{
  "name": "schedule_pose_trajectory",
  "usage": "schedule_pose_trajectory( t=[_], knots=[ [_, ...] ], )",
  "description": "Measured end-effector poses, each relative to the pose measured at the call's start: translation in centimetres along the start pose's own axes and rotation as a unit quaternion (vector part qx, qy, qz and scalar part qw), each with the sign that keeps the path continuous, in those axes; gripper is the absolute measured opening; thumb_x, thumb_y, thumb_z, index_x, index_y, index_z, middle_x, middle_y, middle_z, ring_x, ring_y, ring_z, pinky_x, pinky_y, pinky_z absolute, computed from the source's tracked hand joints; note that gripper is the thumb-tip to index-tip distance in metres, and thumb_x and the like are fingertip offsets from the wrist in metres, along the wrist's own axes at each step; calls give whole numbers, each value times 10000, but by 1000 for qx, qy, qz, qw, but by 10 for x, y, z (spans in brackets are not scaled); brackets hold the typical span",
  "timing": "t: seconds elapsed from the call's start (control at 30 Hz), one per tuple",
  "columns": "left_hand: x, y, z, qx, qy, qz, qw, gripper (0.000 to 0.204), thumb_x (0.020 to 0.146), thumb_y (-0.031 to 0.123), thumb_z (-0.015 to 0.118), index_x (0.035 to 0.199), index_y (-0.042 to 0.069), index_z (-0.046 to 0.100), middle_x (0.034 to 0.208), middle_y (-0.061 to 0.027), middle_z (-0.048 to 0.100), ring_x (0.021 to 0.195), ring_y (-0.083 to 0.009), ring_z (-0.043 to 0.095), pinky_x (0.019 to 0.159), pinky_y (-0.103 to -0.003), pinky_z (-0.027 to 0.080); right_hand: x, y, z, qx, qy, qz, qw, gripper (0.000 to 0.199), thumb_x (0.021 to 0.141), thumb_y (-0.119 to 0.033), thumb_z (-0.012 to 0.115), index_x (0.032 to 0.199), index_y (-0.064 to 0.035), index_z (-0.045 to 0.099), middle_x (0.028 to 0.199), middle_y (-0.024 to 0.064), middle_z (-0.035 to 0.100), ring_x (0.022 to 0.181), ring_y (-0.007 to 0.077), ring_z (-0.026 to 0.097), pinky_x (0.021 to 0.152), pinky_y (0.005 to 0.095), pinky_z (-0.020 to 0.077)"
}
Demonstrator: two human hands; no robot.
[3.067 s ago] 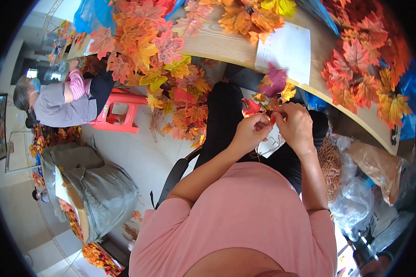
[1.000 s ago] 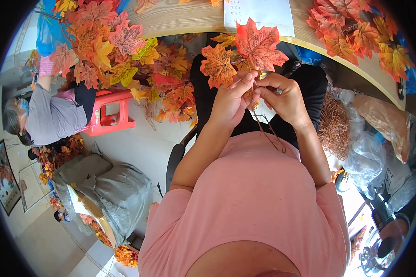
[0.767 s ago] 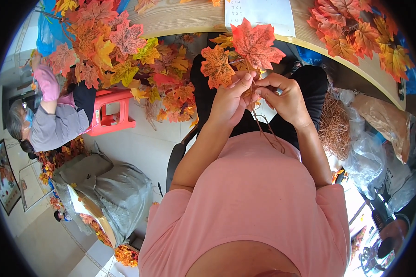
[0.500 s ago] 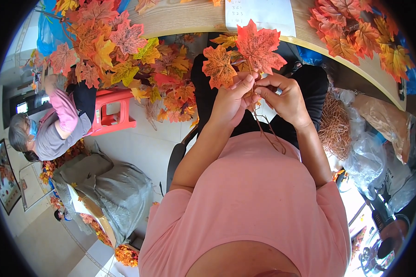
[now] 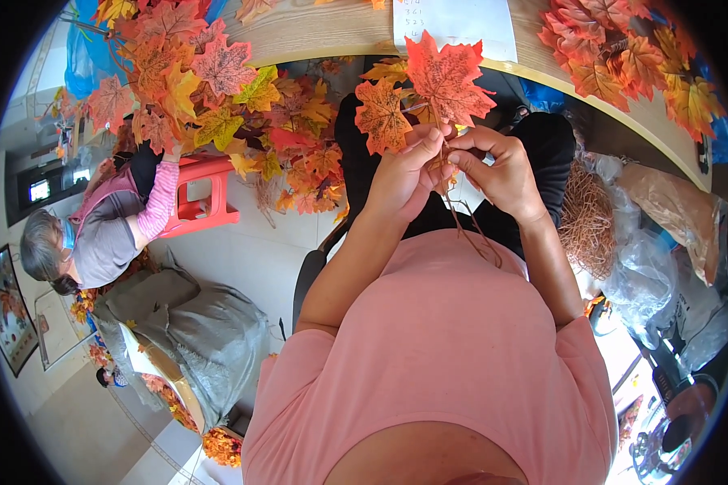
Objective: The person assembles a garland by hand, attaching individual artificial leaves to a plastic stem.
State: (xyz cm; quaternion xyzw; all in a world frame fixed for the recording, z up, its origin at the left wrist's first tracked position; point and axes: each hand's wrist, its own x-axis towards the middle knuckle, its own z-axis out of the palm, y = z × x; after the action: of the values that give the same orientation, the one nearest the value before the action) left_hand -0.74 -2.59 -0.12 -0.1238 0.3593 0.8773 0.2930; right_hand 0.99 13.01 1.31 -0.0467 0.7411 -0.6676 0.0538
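Both hands meet above the person's lap, at twelve o'clock from the pink shirt. The left hand is closed around the base of an orange leaf, its fingers curled tight against the stems. The right hand pinches the stalk under a red leaf between thumb and forefinger. Thin brown stems trail from the two hands toward six o'clock, down over the shirt. A heap of leaves spills off the table at ten o'clock. A red stool stands at nine o'clock, beside a crouching person. Brown wire bundles lie at three o'clock.
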Motion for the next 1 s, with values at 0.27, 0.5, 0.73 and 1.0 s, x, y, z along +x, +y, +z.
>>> schedule_pose_trajectory(
  t=[0.27,0.5,0.73,1.0],
  knots=[
    [0,2,4,-13,15,-11,1000,149,902,160,496,992,60,559,937,-67,584,693,-115,551,596,-228,481,1,1,1,5,-5,9,1000,84,800,-25,624,865,25,643,713,35,571,532,53,495,474,204,392],
    [-3,0,3,18,3,13,1000,186,873,192,558,986,44,574,912,-47,585,702,-97,554,604,-216,487,0,-1,2,4,0,22,1000,83,796,-24,626,858,29,641,688,31,576,526,51,492,467,210,390],
    [-4,-4,-3,47,8,2,999,169,861,172,579,956,33,592,859,-36,591,752,-109,568,619,-225,480,2,16,5,56,8,69,996,151,793,-91,642,833,55,634,625,19,576,512,32,470,446,200,367],
    [-16,-12,6,142,72,102,982,342,834,95,597,1137,-2,472,1078,-71,508,805,-107,557,674,-234,486,25,14,3,-49,77,-1,996,161,766,-109,641,826,41,643,635,62,618,508,75,513,492,235,428]
  ],
)
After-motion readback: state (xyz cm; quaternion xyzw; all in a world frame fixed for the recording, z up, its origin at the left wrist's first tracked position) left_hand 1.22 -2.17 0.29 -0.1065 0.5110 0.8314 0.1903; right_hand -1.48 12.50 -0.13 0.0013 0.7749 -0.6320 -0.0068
